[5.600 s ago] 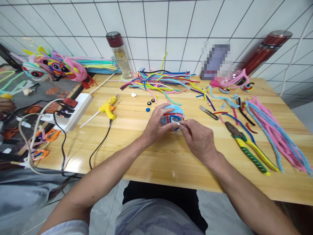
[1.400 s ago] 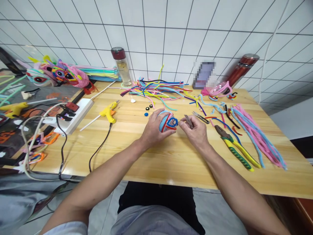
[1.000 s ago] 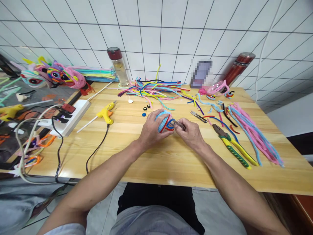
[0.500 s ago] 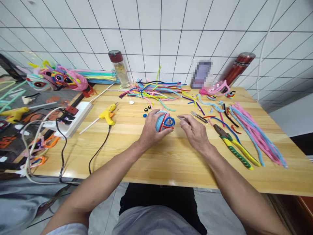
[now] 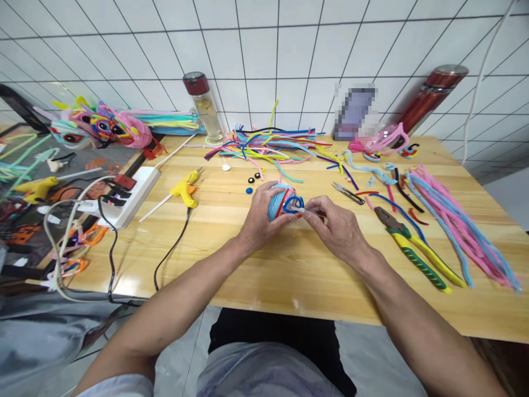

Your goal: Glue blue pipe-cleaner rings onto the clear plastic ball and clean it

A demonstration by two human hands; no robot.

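Two-handed work, craft piece

Left hand curled round the piece, right of the glue gun. Right hand pinched a slim tool, probably a blade, at its blue loop. Stem pile lay beyond the gun, rightward.

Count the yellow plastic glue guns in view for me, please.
2. One yellow plastic glue gun lies on the pale wooden tabletop, right of the white power strip; a second yellow glue gun is at the far left. More could be hidden.
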